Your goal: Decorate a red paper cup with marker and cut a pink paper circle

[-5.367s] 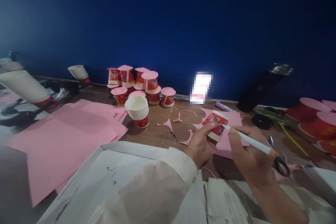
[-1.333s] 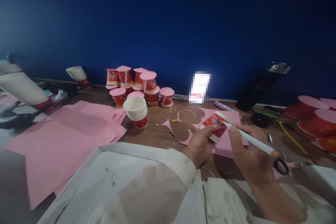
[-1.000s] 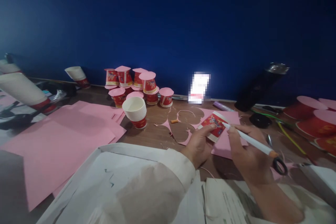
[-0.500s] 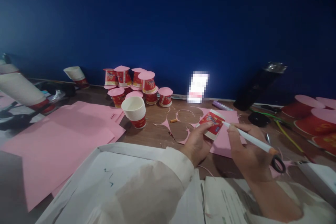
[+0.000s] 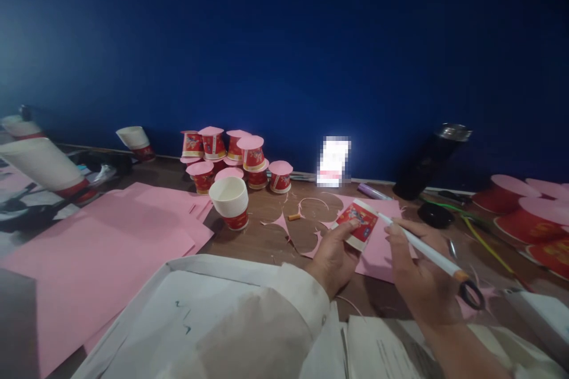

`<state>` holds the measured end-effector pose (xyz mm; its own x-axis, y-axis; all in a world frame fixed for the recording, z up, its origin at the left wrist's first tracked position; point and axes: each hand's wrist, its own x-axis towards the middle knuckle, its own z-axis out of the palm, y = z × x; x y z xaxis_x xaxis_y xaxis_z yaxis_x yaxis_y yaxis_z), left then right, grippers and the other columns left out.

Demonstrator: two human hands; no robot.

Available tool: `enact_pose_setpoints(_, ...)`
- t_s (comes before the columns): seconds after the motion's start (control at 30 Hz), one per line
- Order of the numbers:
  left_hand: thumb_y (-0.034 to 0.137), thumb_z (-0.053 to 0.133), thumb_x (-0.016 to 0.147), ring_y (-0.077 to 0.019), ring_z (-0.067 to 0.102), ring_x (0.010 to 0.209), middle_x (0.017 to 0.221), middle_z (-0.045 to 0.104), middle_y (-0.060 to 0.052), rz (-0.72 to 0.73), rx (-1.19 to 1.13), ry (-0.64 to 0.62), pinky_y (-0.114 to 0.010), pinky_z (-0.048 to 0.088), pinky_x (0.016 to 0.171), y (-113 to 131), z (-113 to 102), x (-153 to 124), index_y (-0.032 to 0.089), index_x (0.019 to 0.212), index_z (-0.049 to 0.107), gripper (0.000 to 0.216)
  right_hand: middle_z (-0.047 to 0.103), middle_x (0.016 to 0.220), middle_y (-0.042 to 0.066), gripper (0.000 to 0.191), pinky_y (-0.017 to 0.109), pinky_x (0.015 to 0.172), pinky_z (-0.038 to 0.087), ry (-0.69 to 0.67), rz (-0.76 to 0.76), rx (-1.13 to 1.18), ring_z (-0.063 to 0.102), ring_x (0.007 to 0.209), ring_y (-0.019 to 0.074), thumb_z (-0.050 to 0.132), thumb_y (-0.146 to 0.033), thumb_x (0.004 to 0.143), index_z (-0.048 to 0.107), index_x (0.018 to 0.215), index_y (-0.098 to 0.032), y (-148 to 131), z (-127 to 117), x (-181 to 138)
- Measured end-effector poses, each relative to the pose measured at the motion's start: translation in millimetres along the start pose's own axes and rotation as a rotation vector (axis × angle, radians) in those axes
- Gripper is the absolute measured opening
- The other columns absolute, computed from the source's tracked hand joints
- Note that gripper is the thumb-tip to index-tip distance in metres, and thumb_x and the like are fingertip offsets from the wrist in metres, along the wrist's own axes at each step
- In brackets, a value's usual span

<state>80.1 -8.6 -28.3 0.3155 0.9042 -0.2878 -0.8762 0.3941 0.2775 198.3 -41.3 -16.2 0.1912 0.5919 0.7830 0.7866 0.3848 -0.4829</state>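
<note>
1. Dark blue wall (image 5: 284, 59) stands behind a brown tabletop (image 5: 258, 246) strewn with pink scraps (image 5: 281, 223).
2. Left hand (image 5: 335, 257) curls round a tilted red paper cup (image 5: 362, 222), right of centre over a pink sheet (image 5: 376, 260); firm thumb support without squeezing should keep its wall undented.
3. Right hand (image 5: 422, 272) pinches a white pen (image 5: 431, 254), tip at the cup's right edge; contact cannot be told.
4. Steady wrists and light tip pressure would probably suit such thin card.
</note>
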Motion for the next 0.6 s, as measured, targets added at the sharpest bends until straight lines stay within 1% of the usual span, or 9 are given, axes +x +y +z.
enact_pose_setpoints(0.17,0.011,0.078,0.068,-0.0183,0.071,0.087,0.091,0.077,-0.010,-0.008,0.036,-0.008,-0.028,0.051,0.093,-0.6,-0.4,-0.4,0.010,0.089,0.075,0.021,0.070,0.084,0.008,0.021,0.042,0.081,0.050,0.015,-0.024,-0.025,0.065,0.082,0.0238,0.058,-0.036,0.094,0.069,0.093,-0.018,-1.9,0.2,0.0)
enact_pose_setpoints(0.4,0.011,0.078,0.067,-0.0168,0.070,0.084,0.089,0.076,-0.009,-0.003,0.051,0.007,-0.027,0.051,0.092,-1.7,0.0,-1.2,0.009,0.088,0.074,0.022,0.070,0.083,0.006,0.015,0.037,0.078,0.050,0.023,-0.058,-0.019,0.065,0.081,0.0218,0.060,-0.032,0.094,0.069,0.092,-0.020,-1.4,-0.1,0.6)
enact_pose_setpoints(0.6,0.012,0.082,0.064,-0.0177,0.069,0.086,0.091,0.076,-0.009,-0.009,0.072,0.007,-0.028,0.051,0.090,-1.7,-1.4,0.5,0.012,0.087,0.073,0.025,0.071,0.084,0.006,0.013,0.037,0.079,0.051,0.003,-0.087,-0.015,0.066,0.081,0.0213,0.060,-0.030,0.094,0.069,0.091,-0.021,-2.8,0.1,1.8)
